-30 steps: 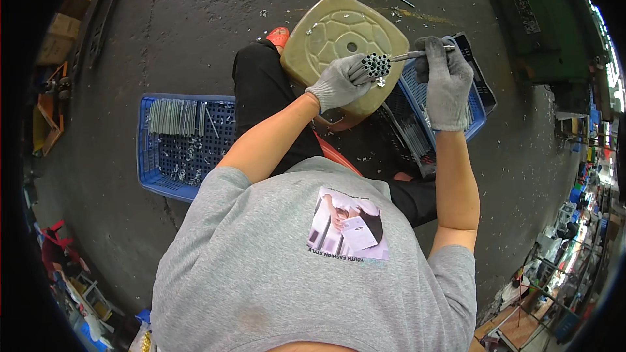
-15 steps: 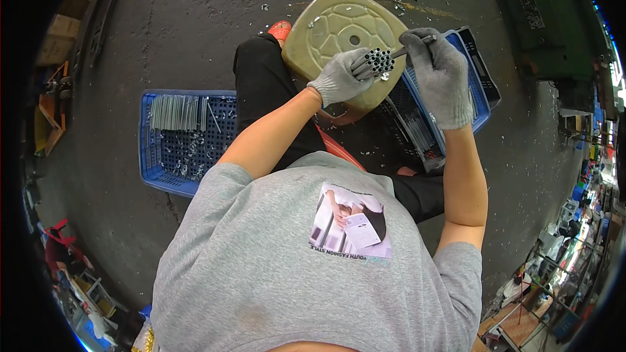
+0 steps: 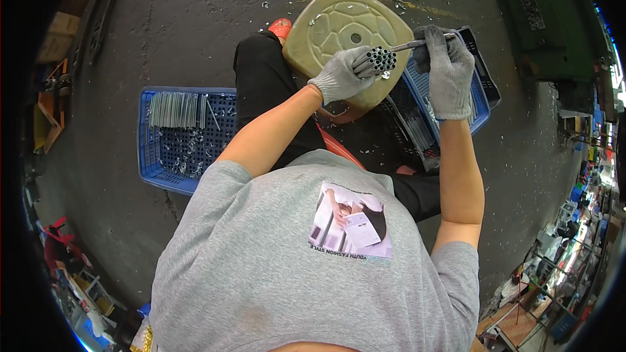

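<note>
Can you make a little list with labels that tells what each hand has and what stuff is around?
left hand: gloved, gripping a bundle of short metal tubes, open ends showing
right hand: gloved, holding a thin metal rod whose tip meets the bundle
under the hands: yellowish plastic stool
person's left: blue crate with a row of metal tubes and loose bits
person's right: second blue crate, partly hidden by the arm
ground: dark floor with scattered scraps
</note>
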